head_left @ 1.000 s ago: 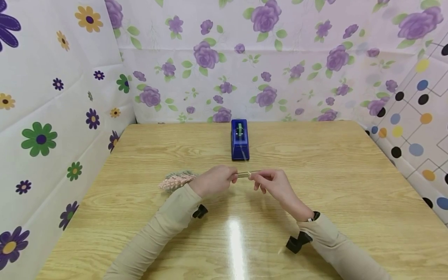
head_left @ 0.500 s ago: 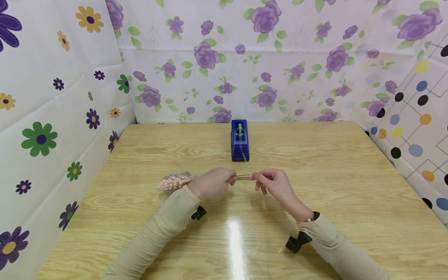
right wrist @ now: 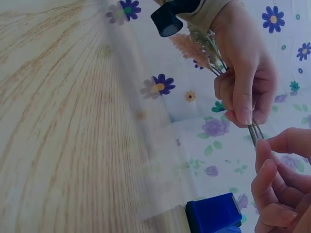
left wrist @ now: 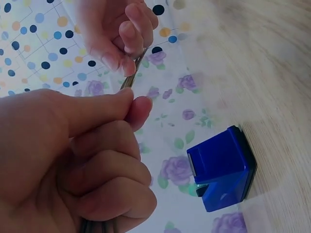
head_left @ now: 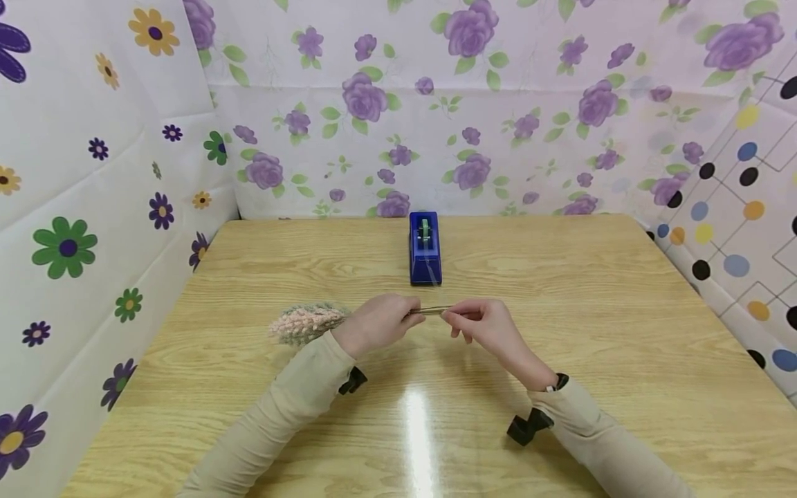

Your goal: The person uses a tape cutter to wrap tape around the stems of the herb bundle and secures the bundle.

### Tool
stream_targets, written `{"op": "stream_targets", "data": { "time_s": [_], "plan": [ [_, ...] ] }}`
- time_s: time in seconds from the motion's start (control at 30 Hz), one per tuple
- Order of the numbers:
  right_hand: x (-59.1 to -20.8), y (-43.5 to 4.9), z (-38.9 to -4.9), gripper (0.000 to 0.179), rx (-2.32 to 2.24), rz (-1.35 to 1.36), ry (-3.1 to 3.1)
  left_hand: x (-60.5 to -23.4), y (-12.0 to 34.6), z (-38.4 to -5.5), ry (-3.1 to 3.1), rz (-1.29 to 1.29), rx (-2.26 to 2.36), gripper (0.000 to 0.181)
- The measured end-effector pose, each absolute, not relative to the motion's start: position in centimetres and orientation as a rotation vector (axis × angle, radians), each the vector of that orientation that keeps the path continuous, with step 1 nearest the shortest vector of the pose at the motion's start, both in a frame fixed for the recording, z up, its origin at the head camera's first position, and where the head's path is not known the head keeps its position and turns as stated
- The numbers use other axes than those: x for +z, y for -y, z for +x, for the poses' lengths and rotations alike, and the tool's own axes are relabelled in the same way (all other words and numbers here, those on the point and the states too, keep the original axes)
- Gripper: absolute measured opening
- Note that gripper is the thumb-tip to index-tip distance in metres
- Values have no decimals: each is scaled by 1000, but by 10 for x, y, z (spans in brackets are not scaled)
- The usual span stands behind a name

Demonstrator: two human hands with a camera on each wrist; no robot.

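A small bunch of pink and grey-green fluffy flowers [head_left: 306,324] lies lengthwise through my left hand [head_left: 380,324], heads out to the left. In the left wrist view, the fingers of my left hand [left wrist: 107,160] curl round the thin stems, with thumb and forefinger pinching them near the front. Bare stems [head_left: 432,310] bridge the short gap between the hands. My right hand [head_left: 492,332] pinches their far part between thumb and forefinger. The right wrist view shows the dark stems [right wrist: 254,132] running from the left fist into the right fingertips [right wrist: 263,146].
Just beyond the hands on the wooden table [head_left: 560,277] stands a blue tape dispenser [head_left: 426,249], a clear strip hanging over its front. Flowered cloth [head_left: 373,152] hangs behind the table, and patterned cloths hang at both sides. Each wrist carries a small black camera [head_left: 529,425].
The flower heads have shifted slightly left and look more spread. A small pale bit at the right fingertips, seen a second ago, no longer shows. Both hands stay nearly in place.
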State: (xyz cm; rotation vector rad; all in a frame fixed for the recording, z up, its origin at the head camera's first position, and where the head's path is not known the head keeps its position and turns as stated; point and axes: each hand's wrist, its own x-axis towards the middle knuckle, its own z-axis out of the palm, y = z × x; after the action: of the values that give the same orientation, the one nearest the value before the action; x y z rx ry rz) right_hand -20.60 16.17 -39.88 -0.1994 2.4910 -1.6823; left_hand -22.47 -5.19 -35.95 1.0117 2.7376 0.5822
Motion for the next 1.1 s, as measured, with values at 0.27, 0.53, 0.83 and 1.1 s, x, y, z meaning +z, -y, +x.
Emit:
{"op": "stream_targets", "data": {
  "time_s": [0.27,0.53,0.83,1.1],
  "plan": [
    [-400,-160,-207,28,-1668,-170,-2523,-359,51,-224,-2778,1107,499,25],
    [-400,-160,-207,25,-1652,-176,-2554,-360,52,-225,-2759,1118,537,27],
    [-401,-157,-206,19,-1537,-253,-2783,-363,51,-226,-2748,1154,624,26],
    [-403,-154,-202,17,-1170,-481,-3220,-365,52,-228,-2721,1151,658,25]
  ]
}}
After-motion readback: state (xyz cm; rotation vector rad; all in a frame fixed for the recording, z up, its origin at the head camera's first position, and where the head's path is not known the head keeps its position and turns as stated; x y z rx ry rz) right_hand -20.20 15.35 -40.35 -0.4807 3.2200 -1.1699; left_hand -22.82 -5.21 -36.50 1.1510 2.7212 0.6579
